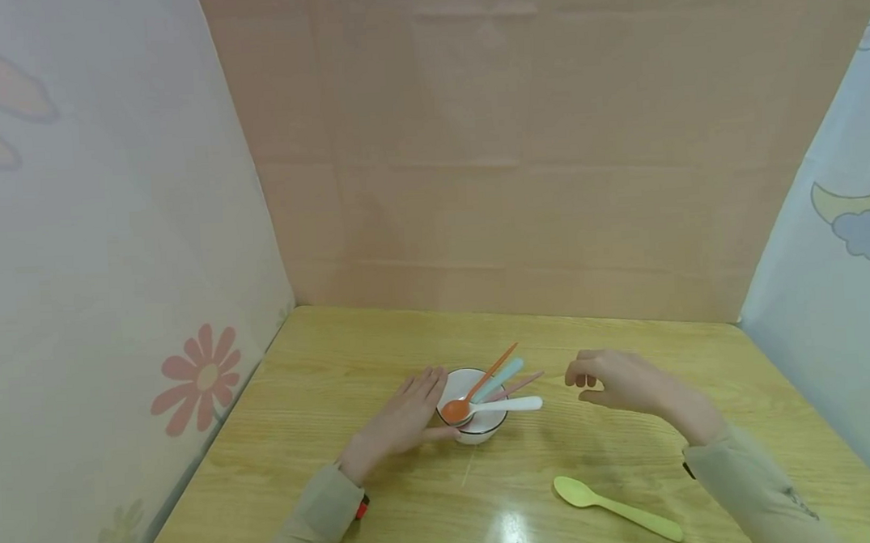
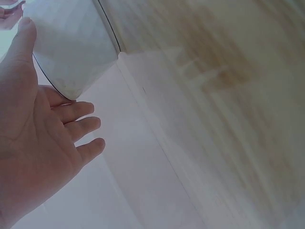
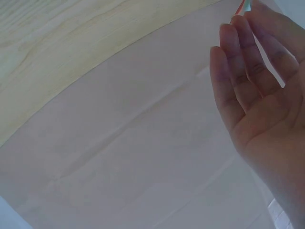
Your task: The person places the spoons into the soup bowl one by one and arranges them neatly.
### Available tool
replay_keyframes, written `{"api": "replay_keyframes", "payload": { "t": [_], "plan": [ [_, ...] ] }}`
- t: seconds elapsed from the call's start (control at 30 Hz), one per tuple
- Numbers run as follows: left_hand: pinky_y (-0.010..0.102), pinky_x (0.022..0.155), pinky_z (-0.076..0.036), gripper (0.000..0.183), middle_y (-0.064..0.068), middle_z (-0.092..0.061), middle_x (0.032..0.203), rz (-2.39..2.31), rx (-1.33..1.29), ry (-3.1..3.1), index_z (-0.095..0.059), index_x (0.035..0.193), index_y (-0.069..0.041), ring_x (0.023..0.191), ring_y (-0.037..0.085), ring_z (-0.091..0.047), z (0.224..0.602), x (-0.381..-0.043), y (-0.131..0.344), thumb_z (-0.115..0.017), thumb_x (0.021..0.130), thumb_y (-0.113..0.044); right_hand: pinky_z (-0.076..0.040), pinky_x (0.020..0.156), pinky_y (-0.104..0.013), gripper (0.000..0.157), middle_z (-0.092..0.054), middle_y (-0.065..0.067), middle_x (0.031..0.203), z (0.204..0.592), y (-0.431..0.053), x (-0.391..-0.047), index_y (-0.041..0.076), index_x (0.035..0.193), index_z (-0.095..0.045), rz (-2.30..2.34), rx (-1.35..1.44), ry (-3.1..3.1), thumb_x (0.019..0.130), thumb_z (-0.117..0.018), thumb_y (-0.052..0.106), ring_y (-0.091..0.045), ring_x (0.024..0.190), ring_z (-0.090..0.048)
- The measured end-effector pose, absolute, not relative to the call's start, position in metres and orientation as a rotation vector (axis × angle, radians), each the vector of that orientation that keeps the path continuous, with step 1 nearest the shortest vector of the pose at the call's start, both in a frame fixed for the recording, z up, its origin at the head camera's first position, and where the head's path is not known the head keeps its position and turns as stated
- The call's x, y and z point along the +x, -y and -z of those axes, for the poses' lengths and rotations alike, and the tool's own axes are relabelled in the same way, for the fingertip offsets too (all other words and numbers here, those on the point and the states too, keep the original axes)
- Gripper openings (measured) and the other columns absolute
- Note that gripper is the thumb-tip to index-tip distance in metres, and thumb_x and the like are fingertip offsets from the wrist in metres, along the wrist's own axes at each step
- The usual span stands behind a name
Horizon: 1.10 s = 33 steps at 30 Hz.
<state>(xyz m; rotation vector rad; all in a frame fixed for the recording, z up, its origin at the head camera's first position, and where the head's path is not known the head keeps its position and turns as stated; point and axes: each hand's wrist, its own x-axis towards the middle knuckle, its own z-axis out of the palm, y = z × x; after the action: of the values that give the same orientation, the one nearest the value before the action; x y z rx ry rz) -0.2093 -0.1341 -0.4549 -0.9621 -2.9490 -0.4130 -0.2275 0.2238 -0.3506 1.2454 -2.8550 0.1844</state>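
Note:
A white bowl with a dark rim (image 1: 473, 437) stands mid-table in the head view. My left hand (image 1: 408, 414) rests against its left side, fingers straight along the rim and thumb at the near side. In the left wrist view this hand (image 2: 38, 129) is beside the bowl's faceted wall (image 2: 71, 43). The bowl contains an orange spoon (image 1: 456, 411), a white spoon (image 1: 521, 404), a light blue handle (image 1: 508, 371) and a pink handle (image 1: 527, 381), all leaning right. To the right, my right hand (image 1: 622, 381) hovers with loosely bent fingers, holding nothing.
A yellow spoon (image 1: 579, 492) lies on the wooden table (image 1: 304, 439), near the front and below my right hand. A plain orange-brown sheet (image 1: 518, 179) closes off the back. Patterned sheets flank the table on the left (image 1: 114, 277) and right (image 1: 829, 287).

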Motion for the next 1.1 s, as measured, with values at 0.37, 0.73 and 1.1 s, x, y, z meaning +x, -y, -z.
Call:
{"api": "replay_keyframes", "payload": {
  "t": [0.37, 0.73, 1.1],
  "plan": [
    [0.052, 0.124, -0.025, 0.096, 0.019, -0.021, 0.165, 0.438, -0.972, 2.955, -0.020, 0.157, 0.000, 0.154, 0.035, -0.020, 0.456, -0.209, 0.135, -0.052, 0.094, -0.064, -0.051, 0.064, -0.020, 0.019, -0.065, 0.012, 0.091, 0.365, -0.232, -0.217, 0.019, 0.098, -0.069, -0.268, 1.208, 2.907, 0.084, -0.077, 0.010, -0.007, 0.079, -0.061],
    [0.053, 0.123, -0.026, 0.096, 0.019, -0.021, 0.165, 0.427, -0.971, 2.954, -0.019, 0.157, 0.000, 0.154, 0.035, -0.020, 0.457, -0.211, 0.135, -0.051, 0.093, -0.064, -0.052, 0.064, -0.021, 0.020, -0.066, 0.009, 0.088, 0.379, -0.242, -0.206, 0.019, 0.096, -0.068, -0.344, 1.241, 2.866, 0.082, -0.078, 0.010, -0.004, 0.078, -0.061],
    [0.052, 0.125, -0.023, 0.097, 0.017, -0.019, 0.165, 0.445, -0.956, 2.968, -0.018, 0.157, 0.000, 0.154, 0.035, -0.019, 0.457, -0.211, 0.134, -0.052, 0.093, -0.065, -0.052, 0.063, -0.023, 0.020, -0.066, 0.006, 0.087, 0.394, -0.253, -0.196, 0.014, 0.098, -0.068, -0.399, 1.238, 2.897, 0.082, -0.078, 0.010, -0.004, 0.076, -0.060]
  ]
}}
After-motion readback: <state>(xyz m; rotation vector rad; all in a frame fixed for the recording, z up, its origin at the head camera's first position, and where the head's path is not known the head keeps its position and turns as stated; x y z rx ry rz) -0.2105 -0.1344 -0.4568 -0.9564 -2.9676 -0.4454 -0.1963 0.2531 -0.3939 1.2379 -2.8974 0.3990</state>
